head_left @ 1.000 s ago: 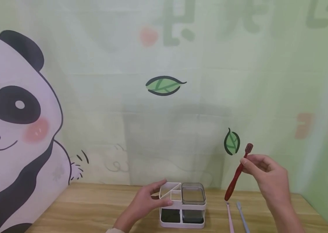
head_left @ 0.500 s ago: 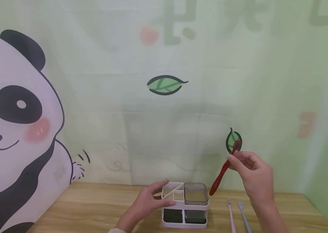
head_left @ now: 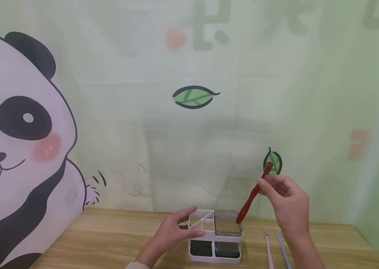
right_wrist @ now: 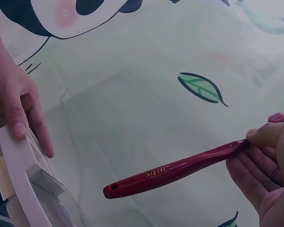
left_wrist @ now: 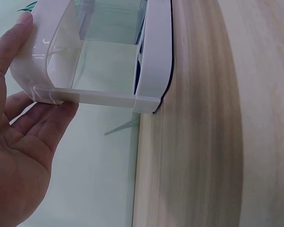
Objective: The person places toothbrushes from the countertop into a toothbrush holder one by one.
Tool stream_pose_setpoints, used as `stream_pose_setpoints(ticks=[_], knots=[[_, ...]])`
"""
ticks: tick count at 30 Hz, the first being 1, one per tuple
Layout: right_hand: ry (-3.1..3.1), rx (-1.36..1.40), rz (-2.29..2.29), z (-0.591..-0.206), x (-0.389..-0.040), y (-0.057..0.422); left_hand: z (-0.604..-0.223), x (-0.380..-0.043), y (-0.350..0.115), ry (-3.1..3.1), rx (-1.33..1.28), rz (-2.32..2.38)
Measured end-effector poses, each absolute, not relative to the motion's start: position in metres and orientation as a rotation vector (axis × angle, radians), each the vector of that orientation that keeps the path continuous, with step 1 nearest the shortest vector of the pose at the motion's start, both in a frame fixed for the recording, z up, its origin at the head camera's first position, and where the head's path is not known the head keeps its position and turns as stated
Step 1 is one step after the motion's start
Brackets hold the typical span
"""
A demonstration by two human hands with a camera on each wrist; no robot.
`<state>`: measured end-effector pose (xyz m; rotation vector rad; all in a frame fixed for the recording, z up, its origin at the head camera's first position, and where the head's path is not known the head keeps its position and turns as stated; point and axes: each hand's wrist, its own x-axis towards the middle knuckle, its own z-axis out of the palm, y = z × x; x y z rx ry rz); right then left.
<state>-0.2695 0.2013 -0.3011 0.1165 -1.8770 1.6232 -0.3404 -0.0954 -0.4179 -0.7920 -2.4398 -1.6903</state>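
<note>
A dark red toothbrush (head_left: 250, 200) slants in the air, its head up and handle end down. My right hand (head_left: 290, 205) pinches it near the head between thumb and fingers. In the right wrist view, gold lettering shows on the handle (right_wrist: 175, 171). The handle's lower end lies over the right side of a white two-tier toothbrush holder (head_left: 215, 238) in the head view; whether they touch I cannot tell. My left hand (head_left: 172, 231) grips the holder's upper tier from the left, thumb at the front. In the left wrist view, the holder's side post (left_wrist: 102, 97) shows by the fingertips.
A pink toothbrush (head_left: 268, 248) and a blue toothbrush (head_left: 284, 250) lie on the wooden table (head_left: 108, 239), right of the holder. The holder's top has a clear cup (head_left: 228, 226) beside divided white compartments (head_left: 196, 220). A printed panda cloth (head_left: 122, 149) hangs behind.
My right hand has carried the red toothbrush leftward, from above the lying toothbrushes to over the holder's right side. The left hand has kept its grip on the holder.
</note>
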Motion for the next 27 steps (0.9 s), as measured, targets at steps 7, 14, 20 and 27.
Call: stream_pose_setpoints(ticks=[7,14,20,27], knots=[[-1.862,0.162,1.656,-0.303,-0.272,0.192,-0.416,-0.338,-0.096,-2.417,-0.796,-1.673],[-1.892,0.227,1.636,-0.306,-0.275,0.181,-0.416,-0.337,-0.096,-2.438,-0.784,-1.67],[-1.905,0.249,1.629,-0.305,-0.277,0.169,-0.416,-0.338,-0.097,-2.472,-0.754,-1.659],[-1.913,0.263,1.635,-0.307,-0.281,0.156,-0.417,-0.338,-0.096,-2.484,-0.747,-1.665]])
